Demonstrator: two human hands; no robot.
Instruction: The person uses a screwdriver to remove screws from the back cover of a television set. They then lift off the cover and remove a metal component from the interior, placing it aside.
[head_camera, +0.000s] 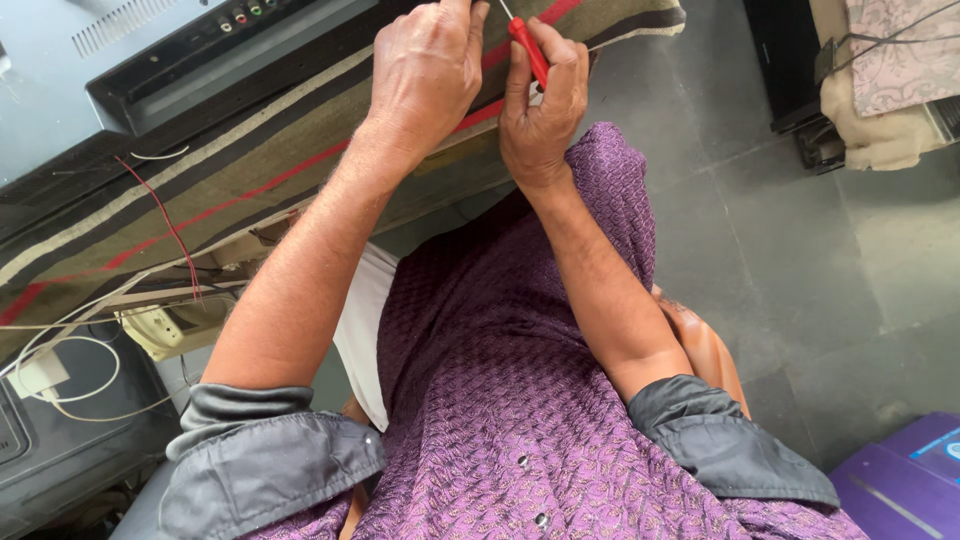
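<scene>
My right hand grips a screwdriver with a red handle, its thin metal shaft pointing up toward the top edge of the view. My left hand is right beside it, fingers curled and reaching up at the same spot; what its fingertips hold is hidden at the frame's edge. Both hands hover over a striped olive, black and red blanket spread on a table. On the blanket lies the grey and black back panel of a flat electronic device with a row of coloured sockets.
Loose red and white wires hang below the table edge. A white charger and cable lie on a dark box at the left. Grey floor tiles stretch right, with a purple box at the bottom right and cloth-covered equipment at the top right.
</scene>
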